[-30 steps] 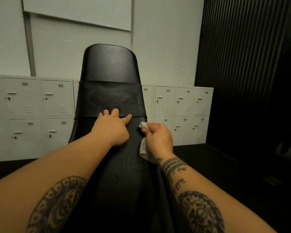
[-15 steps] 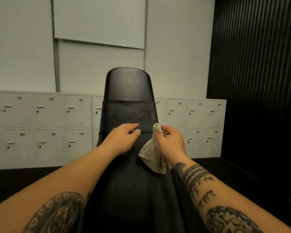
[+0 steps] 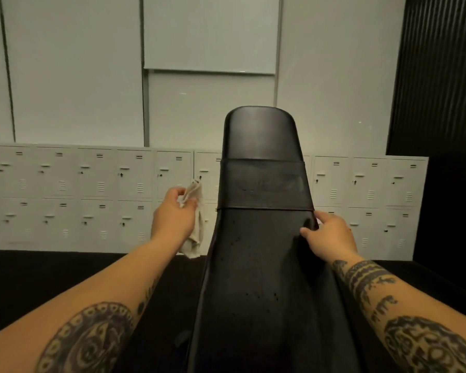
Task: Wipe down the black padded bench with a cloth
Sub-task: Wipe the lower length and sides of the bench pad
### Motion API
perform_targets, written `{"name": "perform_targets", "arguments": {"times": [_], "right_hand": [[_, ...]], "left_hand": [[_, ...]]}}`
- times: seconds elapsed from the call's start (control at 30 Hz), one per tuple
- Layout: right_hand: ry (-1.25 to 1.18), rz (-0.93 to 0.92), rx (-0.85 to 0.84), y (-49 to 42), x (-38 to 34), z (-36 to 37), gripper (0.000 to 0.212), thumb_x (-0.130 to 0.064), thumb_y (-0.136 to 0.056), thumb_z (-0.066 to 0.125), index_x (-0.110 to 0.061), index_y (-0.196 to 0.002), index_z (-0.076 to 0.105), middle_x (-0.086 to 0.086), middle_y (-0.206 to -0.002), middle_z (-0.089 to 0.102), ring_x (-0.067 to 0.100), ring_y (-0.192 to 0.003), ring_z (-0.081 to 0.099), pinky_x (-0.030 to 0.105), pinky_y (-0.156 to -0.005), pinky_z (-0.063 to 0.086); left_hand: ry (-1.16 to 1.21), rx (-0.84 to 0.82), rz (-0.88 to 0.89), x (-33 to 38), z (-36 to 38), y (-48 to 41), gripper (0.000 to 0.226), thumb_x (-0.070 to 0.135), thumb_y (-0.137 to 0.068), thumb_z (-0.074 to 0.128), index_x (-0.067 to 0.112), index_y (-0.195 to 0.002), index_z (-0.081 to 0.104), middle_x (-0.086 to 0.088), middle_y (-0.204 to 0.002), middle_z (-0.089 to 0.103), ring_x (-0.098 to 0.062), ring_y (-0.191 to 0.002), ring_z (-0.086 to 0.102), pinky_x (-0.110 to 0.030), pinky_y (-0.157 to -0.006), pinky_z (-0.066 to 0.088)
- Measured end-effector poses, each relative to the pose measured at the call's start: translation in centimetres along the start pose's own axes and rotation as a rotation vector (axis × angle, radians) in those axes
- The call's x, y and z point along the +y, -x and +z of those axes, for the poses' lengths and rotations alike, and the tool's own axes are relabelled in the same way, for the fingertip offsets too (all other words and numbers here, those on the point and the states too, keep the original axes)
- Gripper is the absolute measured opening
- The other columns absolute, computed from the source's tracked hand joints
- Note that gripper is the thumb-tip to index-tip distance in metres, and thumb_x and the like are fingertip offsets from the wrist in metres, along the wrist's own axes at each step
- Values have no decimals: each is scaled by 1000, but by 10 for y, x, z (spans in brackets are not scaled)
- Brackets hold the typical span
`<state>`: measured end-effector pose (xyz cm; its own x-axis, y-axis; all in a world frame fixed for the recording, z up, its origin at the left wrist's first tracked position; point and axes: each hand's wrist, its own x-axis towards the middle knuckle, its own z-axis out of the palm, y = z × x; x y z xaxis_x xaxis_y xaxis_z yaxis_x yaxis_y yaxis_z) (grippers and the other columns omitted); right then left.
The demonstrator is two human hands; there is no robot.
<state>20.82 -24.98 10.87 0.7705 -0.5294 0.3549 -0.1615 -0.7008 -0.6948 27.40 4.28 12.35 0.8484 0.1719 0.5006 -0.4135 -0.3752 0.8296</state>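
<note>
Cloth (image 3: 193, 211) after a change of hands: the earlier views show it in your right hand beside the pad. It now sits pinched between the thumb and curled fingers of your left hand (image 3: 174, 215), bunched at the top with its tail hanging free. It is off the bench (image 3: 261, 265), in the air just beside the left edge, level with the stitched band (image 3: 264, 184) across the backrest. Your right hand (image 3: 330, 236) takes over the bracing role the left hand has in those views. It grips the right edge just below the band, thumb on the top face and fingers curled over the side (their tips are hidden behind the edge).

Judged from this, no wiping stroke is under way. The swap looks like a set-up for the left flank of the pad. Small pale specks show on the lower pad, so work appears to remain there.

Edges and room: the pad narrows toward its rounded top and falls away on both sides, so a cloth run along the left rim can slip off it. Left of the bench the space is open down to the dark floor (image 3: 38, 278), and the lockers (image 3: 100, 184) stand well behind. To the right, the slatted wall (image 3: 441, 76) is well apart from your right hand.
</note>
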Motion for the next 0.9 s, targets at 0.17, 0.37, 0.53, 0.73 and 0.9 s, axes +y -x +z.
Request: {"name": "perform_targets", "arguments": {"times": [0.17, 0.37, 0.53, 0.73, 0.9], "right_hand": [[241, -42, -91, -1, 10, 14, 84, -46, -89, 69, -24, -157, 25, 7, -145, 52, 30, -130, 50, 38, -103, 44], [257, -41, -81, -5, 18, 13, 84, -52, -85, 70, -31, -155, 29, 6, -141, 56, 30, -127, 52, 40, -102, 46], [227, -45, -45, -2, 19, 14, 82, -52, -86, 71, -31, -154, 31, 5, -142, 56, 31, -129, 51, 39, -102, 44], [335, -58, -59, -6, 13, 14, 81, -55, -88, 65, -30, -155, 27, 7, -141, 55, 33, -128, 50, 40, -101, 47], [274, -52, -52, -8, 18, 13, 81, -54, -85, 69, -32, -154, 32, 5, -137, 59, 31, -125, 54, 40, -99, 48]], "left_hand": [[-27, -136, -42, -7, 38, 2, 37, 40, -104, 54, 35, -140, 58, 2, -129, 65, -22, -114, 61, -31, -85, 48], [-44, -55, 15, -10, 81, -9, 38, 33, -104, 57, 34, -142, 58, -1, -142, 61, -24, -126, 57, -30, -102, 43], [-204, -109, -77, -59, 66, 16, 32, 43, -106, 44, 21, -111, 66, -5, -104, 67, -27, -102, 64, -42, -88, 53], [-137, -274, -182, -83, 44, 29, 36, 40, -107, 43, 15, -100, 67, -10, -97, 68, -28, -94, 63, -46, -87, 52], [27, -108, 12, -27, 72, -3, 38, 38, -106, 48, 27, -143, 52, 8, -123, 60, -13, -108, 55, -28, -86, 43]]}}
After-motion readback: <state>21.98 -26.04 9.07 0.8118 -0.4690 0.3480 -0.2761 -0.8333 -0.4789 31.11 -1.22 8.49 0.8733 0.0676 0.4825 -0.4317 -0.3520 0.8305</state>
